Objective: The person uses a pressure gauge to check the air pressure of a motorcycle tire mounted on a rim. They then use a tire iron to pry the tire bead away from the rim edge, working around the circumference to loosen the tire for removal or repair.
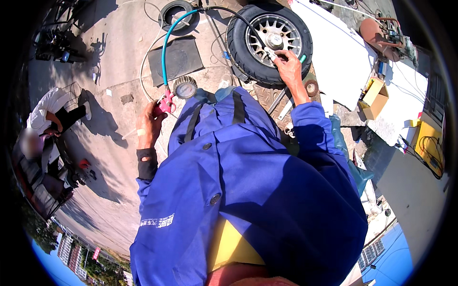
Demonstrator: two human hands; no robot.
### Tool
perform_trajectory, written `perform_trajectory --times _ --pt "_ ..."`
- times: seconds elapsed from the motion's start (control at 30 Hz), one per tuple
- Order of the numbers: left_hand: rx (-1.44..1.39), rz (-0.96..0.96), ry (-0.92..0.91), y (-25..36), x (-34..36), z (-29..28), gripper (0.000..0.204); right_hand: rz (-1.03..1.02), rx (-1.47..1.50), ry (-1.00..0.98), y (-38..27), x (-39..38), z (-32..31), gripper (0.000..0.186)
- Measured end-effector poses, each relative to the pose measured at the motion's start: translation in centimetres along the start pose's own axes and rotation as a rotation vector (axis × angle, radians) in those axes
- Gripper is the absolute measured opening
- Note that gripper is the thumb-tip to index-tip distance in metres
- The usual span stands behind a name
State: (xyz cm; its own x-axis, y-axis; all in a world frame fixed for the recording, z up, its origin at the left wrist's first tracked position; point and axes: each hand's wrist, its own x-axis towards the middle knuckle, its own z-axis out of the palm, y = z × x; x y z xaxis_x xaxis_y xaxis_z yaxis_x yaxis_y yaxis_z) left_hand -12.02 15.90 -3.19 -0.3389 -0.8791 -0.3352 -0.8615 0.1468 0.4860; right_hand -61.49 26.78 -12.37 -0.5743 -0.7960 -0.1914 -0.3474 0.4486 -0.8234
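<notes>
My left hand [150, 121] grips a pink tyre inflator [166, 104] with a round, rubber-rimmed gauge [185, 87] beside its body and a teal hose [167, 40] rising from it. The hose arches over into a black section leading to the upright of the wheel's hub area. That wheel, a black tyre [241, 59] on a silver rim [260, 31], lies flat ahead of me. My right hand [291, 70] is closed on a metal connector [272, 54] at the rim's lower side.
A loose tyre [176, 18] and dark mat [169, 62] lie ahead. At right are white boards [343, 52], a red air tank [377, 33], a cardboard box [373, 100] and a yellow case [428, 148]. A crouching person [50, 112] is at left beside a vehicle.
</notes>
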Motion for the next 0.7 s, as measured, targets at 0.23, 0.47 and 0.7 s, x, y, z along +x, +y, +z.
perform_trajectory --times 0.23,0.47,0.7 --pt "-0.029 0.058 0.026 0.0 0.5 -0.2 0.055 -0.181 -0.301 -0.086 -1.1 1.1 -0.1 0.034" --pt "0.017 0.044 0.027 -0.6 0.1 -0.1 0.057 -0.322 -0.827 -0.086 -3.4 2.1 2.7 0.037" --pt "0.017 -0.006 0.022 -0.8 -0.8 -0.4 0.056 -0.314 -0.908 -0.157 -2.9 3.8 2.6 0.044"
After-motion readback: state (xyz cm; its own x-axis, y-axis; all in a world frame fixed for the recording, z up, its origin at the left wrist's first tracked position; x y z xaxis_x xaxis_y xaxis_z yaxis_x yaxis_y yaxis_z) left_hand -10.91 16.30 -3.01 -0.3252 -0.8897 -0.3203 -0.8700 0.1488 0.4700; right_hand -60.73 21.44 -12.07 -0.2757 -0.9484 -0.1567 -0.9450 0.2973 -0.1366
